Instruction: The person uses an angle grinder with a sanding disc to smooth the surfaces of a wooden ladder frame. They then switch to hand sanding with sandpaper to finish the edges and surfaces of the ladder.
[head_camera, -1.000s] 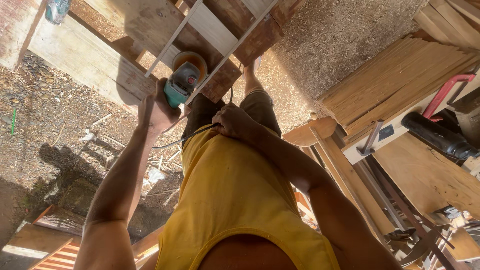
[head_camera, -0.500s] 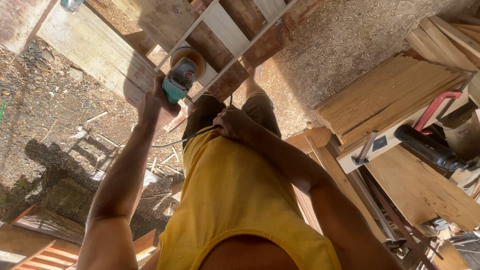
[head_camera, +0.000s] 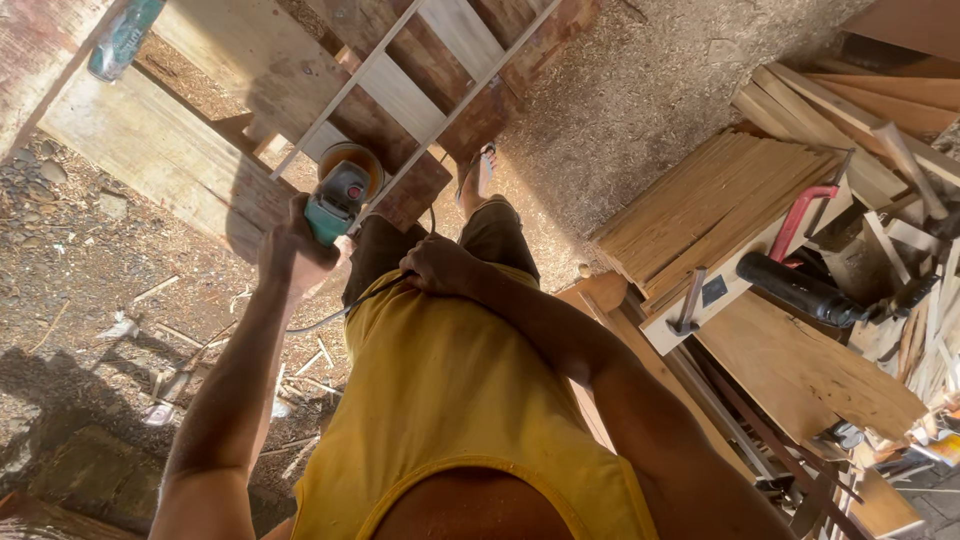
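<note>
Left hand (head_camera: 292, 250) grips a teal angle grinder (head_camera: 338, 198), now advanced further onto the pale slatted frame (head_camera: 410, 95) ahead than a second ago; sanding appears under way. Right hand (head_camera: 435, 268), clenched, gathers the power cord (head_camera: 330, 318) at the waist.

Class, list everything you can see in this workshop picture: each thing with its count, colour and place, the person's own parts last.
Green angle grinder with orange disc: one, in the left hand, against the frame.
Pale slatted wooden frame: one, top centre, on dark boards.
Stack of light wooden boards: one pile, right.
Black cylindrical tool: one, right, on planks.
Red-handled tool: one, right.
Sawdust-covered ground: tan, top centre.
Yellow sleeveless shirt: one, centre.
Left hand: grips the grinder.
Right hand: at the waist, on the cord.
</note>
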